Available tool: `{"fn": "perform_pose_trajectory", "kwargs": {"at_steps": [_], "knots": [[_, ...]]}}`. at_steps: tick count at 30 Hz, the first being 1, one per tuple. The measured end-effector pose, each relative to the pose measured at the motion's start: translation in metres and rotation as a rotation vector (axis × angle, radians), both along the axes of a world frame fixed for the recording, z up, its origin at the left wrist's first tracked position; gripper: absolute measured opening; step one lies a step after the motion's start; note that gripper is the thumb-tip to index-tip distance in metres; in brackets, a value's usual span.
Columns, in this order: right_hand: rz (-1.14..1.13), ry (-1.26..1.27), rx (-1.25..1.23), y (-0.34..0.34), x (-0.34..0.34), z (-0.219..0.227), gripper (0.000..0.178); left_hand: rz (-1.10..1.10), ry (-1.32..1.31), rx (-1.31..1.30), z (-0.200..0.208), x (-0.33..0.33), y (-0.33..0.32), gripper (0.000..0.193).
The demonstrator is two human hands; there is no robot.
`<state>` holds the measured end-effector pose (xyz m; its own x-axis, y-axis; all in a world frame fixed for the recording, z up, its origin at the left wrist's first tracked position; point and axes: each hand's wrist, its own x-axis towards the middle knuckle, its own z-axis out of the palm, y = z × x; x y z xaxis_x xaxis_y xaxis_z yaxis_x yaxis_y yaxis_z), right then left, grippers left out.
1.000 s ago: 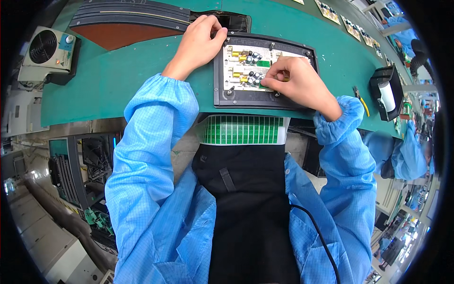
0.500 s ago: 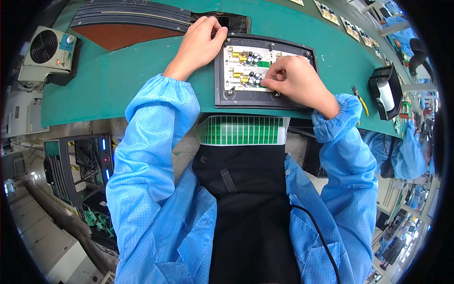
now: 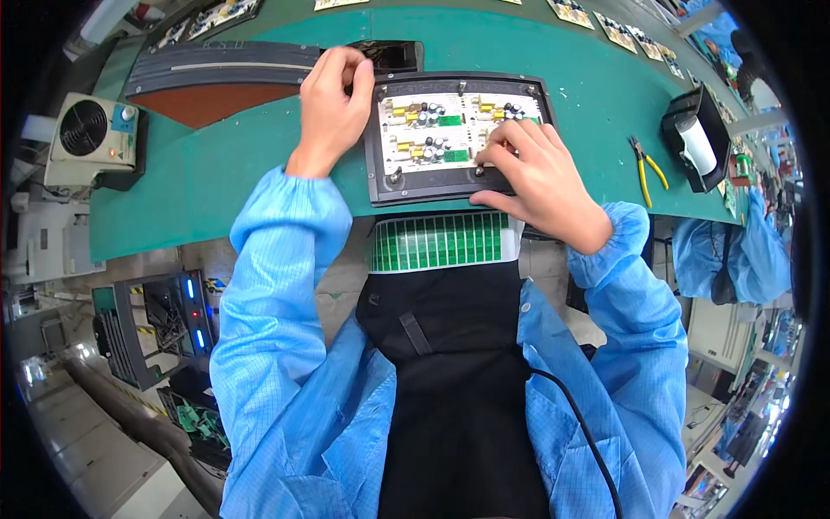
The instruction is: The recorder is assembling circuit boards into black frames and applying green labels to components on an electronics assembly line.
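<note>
A black fixture frame (image 3: 432, 183) lies near the table's front edge, holding white circuit boards (image 3: 422, 130) with yellow parts, black capacitors and green blocks. My right hand (image 3: 549, 182) rests over its lower right, fingers bent above the boards. Its thumb is spread apart by the front rim, and I see nothing held. My left hand (image 3: 335, 108) is raised at the fixture's upper left corner, fingers curled in toward the thumb. Whatever may be between those fingertips is hidden. Below the table edge, a sheet of green labels (image 3: 439, 242) lies across my black apron.
Beyond my left hand are a long dark bin (image 3: 233, 73) and a glossy black tray (image 3: 398, 56). A small fan unit (image 3: 91, 138) stands at left. Yellow-handled pliers (image 3: 644, 171) and a black holder with a white roll (image 3: 696, 143) are at right. More circuit boards (image 3: 571, 12) line the back.
My right hand has moved off the green block toward the front rim, its thumb and fingers spreading apart. The left hand stays curled near the upper left corner. The whole view has shifted slightly.
</note>
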<state>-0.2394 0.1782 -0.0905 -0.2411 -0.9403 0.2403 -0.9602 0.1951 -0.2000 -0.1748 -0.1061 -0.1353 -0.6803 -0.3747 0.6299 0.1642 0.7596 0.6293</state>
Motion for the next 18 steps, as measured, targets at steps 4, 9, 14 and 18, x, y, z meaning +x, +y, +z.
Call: {"fn": "perform_pose_trajectory", "kwargs": {"at_steps": [4, 9, 14, 18], "knots": [[-0.079, 0.059, -0.131, 0.016, -0.001, -0.003, 0.045, -0.180, -0.118, -0.182, 0.025, 0.036, 0.032, 0.021], [-0.165, 0.121, 0.027, 0.068, -0.021, 0.009, 0.043, -0.277, -0.396, -0.432, 0.031, 0.086, 0.057, 0.034], [-0.157, 0.091, -0.055, 0.073, -0.028, -0.003, 0.037, -0.268, -0.397, -0.348, 0.025, 0.088, 0.061, 0.038], [-0.167, 0.085, -0.072, 0.074, -0.033, -0.002, 0.031, -0.347, -0.400, -0.292, 0.015, 0.088, 0.056, 0.035]]}}
